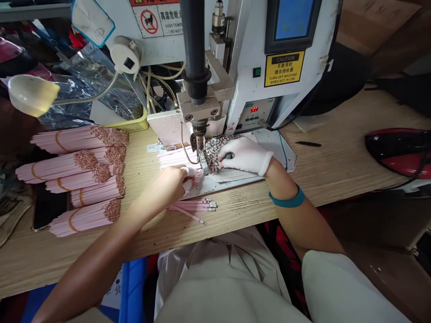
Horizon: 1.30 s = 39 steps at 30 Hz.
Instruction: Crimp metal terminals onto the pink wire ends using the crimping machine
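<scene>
My left hand [188,178], with white coverings on its fingertips, is closed beside the small metal fixture block [204,164] under the machine's nozzle [200,129]. Whatever its fingers pinch is hidden. Pink strips [175,158] lie just behind it on the machine's plate. White-gloved, my right hand [245,155] reaches over a heap of small silvery metal pieces [213,150], thumb and fingers drawn together at the heap's edge. I cannot make out what is between them. In front of the plate lie several pink strips with metal ends [195,206].
Rubber-banded bundles of pink strips [81,186] are stacked at left by a dark phone [50,206]. A lamp [32,95] and a yellow basket [134,123] stand behind. The machine's screen [292,20] is at upper right; a red-black object [397,150] sits far right.
</scene>
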{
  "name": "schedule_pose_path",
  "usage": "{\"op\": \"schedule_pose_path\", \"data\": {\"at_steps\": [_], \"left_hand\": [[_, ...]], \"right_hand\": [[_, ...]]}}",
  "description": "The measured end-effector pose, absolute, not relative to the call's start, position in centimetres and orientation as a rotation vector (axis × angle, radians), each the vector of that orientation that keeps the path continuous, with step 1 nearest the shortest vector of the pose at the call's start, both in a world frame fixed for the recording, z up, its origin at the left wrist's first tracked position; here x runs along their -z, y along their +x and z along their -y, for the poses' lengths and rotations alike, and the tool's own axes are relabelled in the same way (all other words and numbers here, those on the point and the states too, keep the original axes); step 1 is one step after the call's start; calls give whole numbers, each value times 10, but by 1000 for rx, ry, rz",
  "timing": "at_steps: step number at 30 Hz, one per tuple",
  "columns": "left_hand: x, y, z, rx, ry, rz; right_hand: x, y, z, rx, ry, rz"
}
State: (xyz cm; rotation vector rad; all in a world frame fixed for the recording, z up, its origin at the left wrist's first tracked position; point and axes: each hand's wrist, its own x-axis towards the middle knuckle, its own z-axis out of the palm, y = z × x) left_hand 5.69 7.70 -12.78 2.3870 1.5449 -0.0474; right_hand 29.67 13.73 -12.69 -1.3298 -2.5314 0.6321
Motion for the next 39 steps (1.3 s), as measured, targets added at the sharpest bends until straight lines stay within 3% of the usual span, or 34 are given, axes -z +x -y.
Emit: {"op": "schedule_pose_path", "data": {"at_steps": [6,13,24,39], "left_hand": [[128,54,-84,-156,2312,-1421],[118,50,-92,-313,2139,-1278],[130,43,-107,-493,1710,-1148],[137,47,-114,-567,1739,-1182]], "right_hand": [[123,291,-131,-841,-1241,2319],[123,283,-127,-1513,-1261,1632],[135,262,-127,-1737,-1104,1409],[130,255,-128,-1654,-1216,1475]]}}
